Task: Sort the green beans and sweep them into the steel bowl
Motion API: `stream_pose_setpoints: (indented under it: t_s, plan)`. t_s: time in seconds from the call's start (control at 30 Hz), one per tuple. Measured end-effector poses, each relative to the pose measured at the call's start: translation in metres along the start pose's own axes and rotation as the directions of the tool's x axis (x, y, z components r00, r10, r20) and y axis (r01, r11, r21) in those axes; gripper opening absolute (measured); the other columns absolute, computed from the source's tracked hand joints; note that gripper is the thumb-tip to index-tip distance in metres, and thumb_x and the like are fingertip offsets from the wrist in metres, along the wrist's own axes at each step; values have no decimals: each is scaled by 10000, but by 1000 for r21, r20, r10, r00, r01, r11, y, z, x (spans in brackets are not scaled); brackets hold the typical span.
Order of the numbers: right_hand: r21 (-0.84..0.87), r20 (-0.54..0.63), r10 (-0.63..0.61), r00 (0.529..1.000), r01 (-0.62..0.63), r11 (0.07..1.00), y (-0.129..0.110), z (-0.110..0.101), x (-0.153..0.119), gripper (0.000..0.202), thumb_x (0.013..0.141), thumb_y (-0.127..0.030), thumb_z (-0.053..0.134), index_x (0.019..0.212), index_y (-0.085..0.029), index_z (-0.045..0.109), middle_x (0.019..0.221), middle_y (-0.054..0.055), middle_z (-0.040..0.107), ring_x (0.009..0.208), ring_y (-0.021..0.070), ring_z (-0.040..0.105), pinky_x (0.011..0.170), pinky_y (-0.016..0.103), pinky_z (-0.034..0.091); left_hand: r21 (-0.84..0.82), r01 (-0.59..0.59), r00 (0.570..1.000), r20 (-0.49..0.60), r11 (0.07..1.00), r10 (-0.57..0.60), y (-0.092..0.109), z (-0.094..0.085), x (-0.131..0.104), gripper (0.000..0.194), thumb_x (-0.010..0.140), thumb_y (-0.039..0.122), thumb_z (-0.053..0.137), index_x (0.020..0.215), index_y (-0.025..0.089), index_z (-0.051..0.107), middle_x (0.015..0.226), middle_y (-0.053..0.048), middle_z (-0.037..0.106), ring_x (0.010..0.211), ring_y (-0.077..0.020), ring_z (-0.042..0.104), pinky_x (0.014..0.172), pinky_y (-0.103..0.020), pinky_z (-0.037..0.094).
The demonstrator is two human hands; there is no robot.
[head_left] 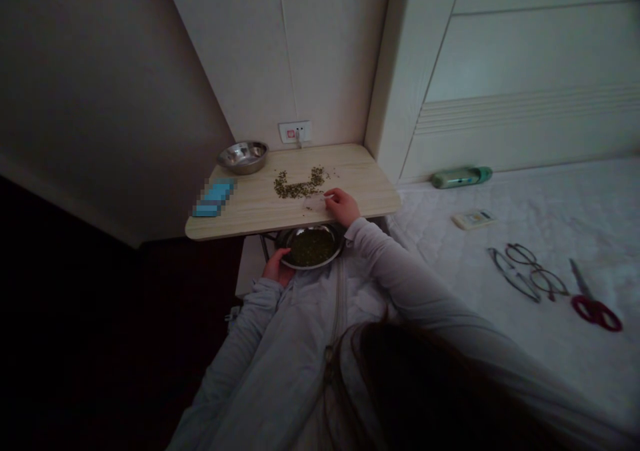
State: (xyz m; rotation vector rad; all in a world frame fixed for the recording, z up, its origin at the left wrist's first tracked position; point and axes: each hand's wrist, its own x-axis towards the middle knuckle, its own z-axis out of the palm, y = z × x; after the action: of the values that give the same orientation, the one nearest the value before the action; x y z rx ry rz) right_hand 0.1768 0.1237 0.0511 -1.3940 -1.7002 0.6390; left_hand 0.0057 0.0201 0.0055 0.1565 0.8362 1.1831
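Note:
Small green grains (299,189) lie scattered on a light wooden tabletop (240,217). At their right edge is my right hand (342,206), its fingers pinched together over the wood; whatever is between the fingertips is too small to name. My left hand (280,266) grips the left rim of a metal bowl (327,262) below the table's front edge, above my lap. Many green grains (311,246) fill the inside of this bowl.
A second metal bowl (243,158) and a blurred blue object (215,197) stand on the table's left. A socket (295,132) is behind. On the bed (430,224) lie a green bottle (461,177), a pale device (473,219), glasses (549,281) and red-handled scissors (597,313).

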Motion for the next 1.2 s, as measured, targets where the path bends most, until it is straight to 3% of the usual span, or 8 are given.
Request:
stream_pose_setpoints:
  t_s: [0.17, 0.57, 0.9, 1.2]
  plan:
    - [52, 22, 16, 1000, -17, 999, 1, -1, 0, 267, 648, -282, 382, 859, -177, 508, 577, -33, 544, 538, 79, 454, 560, 215, 347, 17, 23, 1000, 1, 1000, -23, 0, 0, -1, 264, 626, 125, 426, 846, 122, 573, 749, -36, 647, 874, -191, 532, 802, -314, 404]
    - [-46, 17, -43, 999, 44, 998, 6, 4, -1, 269, 655, -314, 384, 867, -201, 506, 577, -42, 519, 530, 75, 428, 528, 205, 322, 24, 22, 999, 44, 999, -23, 0, -5, 3, 225, 627, 127, 430, 791, 111, 584, 700, -39, 648, 853, -187, 542, 787, -305, 413]
    - [-64, 19, -46, 999, 47, 997, 8, 5, -1, 270, 662, -325, 385, 871, -204, 504, 589, -38, 525, 539, 78, 434, 525, 207, 323, 19, 24, 1000, 11, 1000, -25, 1, 3, -4, 244, 625, 120, 416, 806, 120, 579, 711, -39, 648, 887, -192, 525, 807, -313, 396]
    - [-57, 21, -37, 999, 38, 998, 6, 4, -1, 263, 656, -313, 390, 862, -206, 512, 594, -38, 536, 554, 81, 450, 548, 212, 337, 12, 7, 1000, -24, 1000, -6, 0, 1, -1, 249, 625, 110, 423, 824, 119, 574, 696, -38, 648, 877, -190, 531, 806, -310, 397]
